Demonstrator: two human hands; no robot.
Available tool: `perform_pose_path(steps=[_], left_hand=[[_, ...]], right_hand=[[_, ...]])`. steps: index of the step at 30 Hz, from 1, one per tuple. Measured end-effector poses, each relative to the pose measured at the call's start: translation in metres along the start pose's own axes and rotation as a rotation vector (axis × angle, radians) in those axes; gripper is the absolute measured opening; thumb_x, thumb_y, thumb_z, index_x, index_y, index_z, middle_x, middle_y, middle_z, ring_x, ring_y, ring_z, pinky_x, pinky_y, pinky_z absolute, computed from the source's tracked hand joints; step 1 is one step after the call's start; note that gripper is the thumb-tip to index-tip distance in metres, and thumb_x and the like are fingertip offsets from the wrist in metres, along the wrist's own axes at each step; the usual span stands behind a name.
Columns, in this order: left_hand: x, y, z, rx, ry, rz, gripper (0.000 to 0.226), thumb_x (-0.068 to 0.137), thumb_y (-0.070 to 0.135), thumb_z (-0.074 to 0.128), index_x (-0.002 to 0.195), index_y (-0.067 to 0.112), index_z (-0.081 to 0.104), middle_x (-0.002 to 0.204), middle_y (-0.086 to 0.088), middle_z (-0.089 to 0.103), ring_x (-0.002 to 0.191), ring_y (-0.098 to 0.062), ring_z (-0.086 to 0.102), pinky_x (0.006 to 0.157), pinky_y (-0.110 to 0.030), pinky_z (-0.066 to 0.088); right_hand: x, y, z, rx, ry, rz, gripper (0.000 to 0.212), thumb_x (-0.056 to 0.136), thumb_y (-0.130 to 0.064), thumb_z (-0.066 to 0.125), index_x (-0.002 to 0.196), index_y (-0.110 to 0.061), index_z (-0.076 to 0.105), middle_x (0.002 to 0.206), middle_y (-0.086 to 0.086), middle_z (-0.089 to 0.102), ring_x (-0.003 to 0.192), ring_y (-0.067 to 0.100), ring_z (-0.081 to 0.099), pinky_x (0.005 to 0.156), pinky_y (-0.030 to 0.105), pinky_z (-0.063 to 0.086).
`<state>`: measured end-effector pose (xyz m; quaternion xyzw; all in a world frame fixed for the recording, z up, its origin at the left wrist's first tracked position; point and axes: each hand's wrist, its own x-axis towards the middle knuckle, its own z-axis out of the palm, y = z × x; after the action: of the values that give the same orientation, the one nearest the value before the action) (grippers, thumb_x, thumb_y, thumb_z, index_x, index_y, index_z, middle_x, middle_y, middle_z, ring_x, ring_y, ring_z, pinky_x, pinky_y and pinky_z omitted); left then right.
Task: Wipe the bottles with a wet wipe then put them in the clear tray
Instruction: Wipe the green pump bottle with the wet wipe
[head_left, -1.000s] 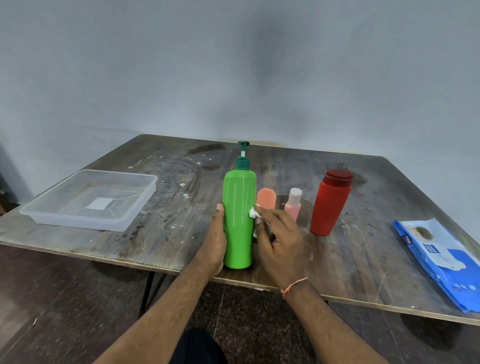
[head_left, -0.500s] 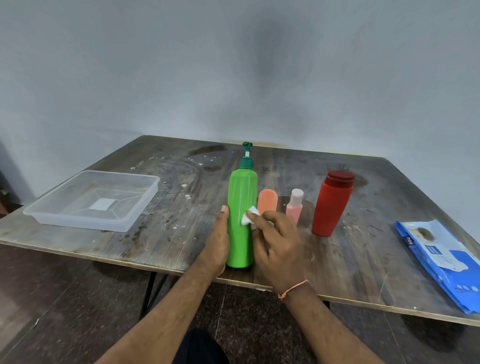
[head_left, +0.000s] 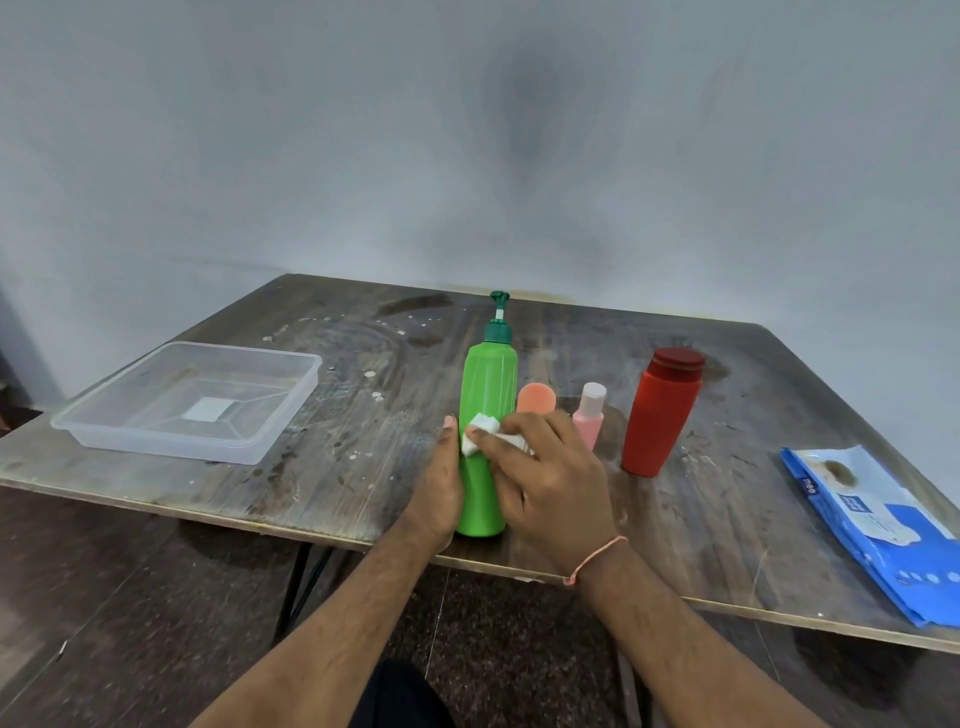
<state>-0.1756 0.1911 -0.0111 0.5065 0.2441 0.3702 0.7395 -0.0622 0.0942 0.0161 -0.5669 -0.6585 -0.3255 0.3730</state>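
Note:
A tall green pump bottle (head_left: 487, 384) stands upright near the table's front edge. My left hand (head_left: 441, 483) holds its left side, thumb up along the body. My right hand (head_left: 550, 478) presses a folded white wet wipe (head_left: 480, 431) against the bottle's front, fingers curled over the wipe. Behind my right hand stand a small orange bottle (head_left: 536, 397) and a small pink bottle (head_left: 589, 415). A red bottle (head_left: 660, 415) with a dark red cap stands further right. The clear tray (head_left: 291, 410) sits on the left with nothing in it.
A blue pack of wet wipes (head_left: 878, 525) lies at the table's right front edge. The dark wooden table (head_left: 363, 457) is stained and speckled, and a grey wall rises right behind it. Dark floor shows below the front edge.
My right hand has slid the wipe leftward across the green bottle's front, from its right side to near my left thumb. The bottle and my left hand stay in place.

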Motion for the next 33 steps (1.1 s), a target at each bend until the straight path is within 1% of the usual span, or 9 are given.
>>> perform_pose_path(steps=[3,8,12,15,17,22,24,29,33], left_hand=[[0.001,-0.001,-0.001,0.015,0.009,0.011,0.068,0.114,0.048,0.013,0.136,0.010,0.065,0.132,-0.017,0.073,0.128,-0.031,0.068,0.109,-0.045,0.054],[0.001,-0.002,-0.002,-0.006,0.004,0.010,0.073,0.114,0.050,0.013,0.124,0.007,0.071,0.121,-0.021,0.077,0.115,-0.030,0.074,0.096,-0.035,0.060],[0.002,-0.004,-0.004,0.020,0.005,0.029,0.075,0.112,0.055,0.018,0.118,0.010,0.078,0.122,-0.026,0.075,0.120,-0.037,0.070,0.106,-0.045,0.055],[0.007,-0.009,-0.007,0.047,0.030,0.049,0.074,0.109,0.063,0.025,0.123,0.011,0.076,0.125,-0.024,0.074,0.126,-0.038,0.068,0.115,-0.055,0.047],[0.008,-0.010,-0.008,0.083,0.032,0.072,0.072,0.103,0.064,0.028,0.129,0.014,0.073,0.126,-0.021,0.075,0.126,-0.037,0.068,0.115,-0.060,0.046],[0.008,-0.010,-0.004,0.086,0.000,0.098,0.062,0.102,0.062,0.028,0.119,0.031,0.078,0.124,-0.018,0.076,0.121,-0.035,0.069,0.111,-0.057,0.050],[0.008,-0.011,-0.005,0.085,0.021,0.083,0.065,0.103,0.065,0.028,0.122,0.028,0.077,0.123,-0.019,0.076,0.121,-0.038,0.069,0.110,-0.059,0.051],[0.008,-0.010,-0.005,0.037,0.021,0.067,0.073,0.103,0.061,0.030,0.126,0.004,0.069,0.125,-0.025,0.073,0.122,-0.035,0.069,0.106,-0.044,0.055],[0.008,-0.010,-0.005,0.097,0.045,0.096,0.069,0.104,0.063,0.028,0.129,0.013,0.070,0.121,-0.020,0.076,0.118,-0.035,0.071,0.104,-0.048,0.055]], right_hand=[[0.014,0.001,-0.002,-0.026,-0.002,0.014,0.031,0.103,-0.015,0.064,0.129,-0.021,0.078,0.108,0.003,0.069,0.095,0.027,0.060,0.080,0.039,0.055],[0.001,0.002,-0.008,-0.003,-0.150,-0.135,0.028,0.103,-0.018,0.063,0.127,-0.019,0.076,0.104,0.002,0.067,0.088,0.025,0.057,0.070,0.042,0.054],[-0.003,0.005,-0.011,-0.035,-0.208,-0.226,0.024,0.105,-0.022,0.061,0.124,-0.022,0.076,0.105,0.000,0.068,0.089,0.025,0.058,0.069,0.044,0.054],[0.013,0.009,-0.010,-0.054,-0.172,-0.193,0.025,0.105,-0.023,0.060,0.124,-0.026,0.077,0.104,0.001,0.068,0.088,0.027,0.058,0.069,0.047,0.054],[0.026,0.007,-0.009,-0.062,-0.127,-0.141,0.027,0.103,-0.020,0.062,0.125,-0.024,0.077,0.102,0.002,0.068,0.088,0.029,0.059,0.072,0.047,0.055],[0.047,0.003,-0.007,-0.084,-0.075,-0.039,0.032,0.101,-0.021,0.060,0.129,-0.023,0.077,0.105,0.000,0.068,0.088,0.027,0.060,0.072,0.045,0.055],[0.040,0.003,-0.007,-0.060,-0.104,-0.054,0.033,0.100,-0.019,0.062,0.130,-0.021,0.076,0.104,0.001,0.067,0.089,0.027,0.060,0.073,0.045,0.056],[0.019,0.004,-0.014,-0.034,-0.201,-0.157,0.028,0.100,-0.019,0.065,0.126,-0.021,0.077,0.100,0.000,0.068,0.088,0.026,0.059,0.073,0.045,0.056],[0.038,0.010,-0.015,-0.062,-0.160,-0.134,0.030,0.096,-0.019,0.067,0.123,-0.026,0.079,0.101,-0.002,0.069,0.087,0.027,0.060,0.072,0.046,0.055]])
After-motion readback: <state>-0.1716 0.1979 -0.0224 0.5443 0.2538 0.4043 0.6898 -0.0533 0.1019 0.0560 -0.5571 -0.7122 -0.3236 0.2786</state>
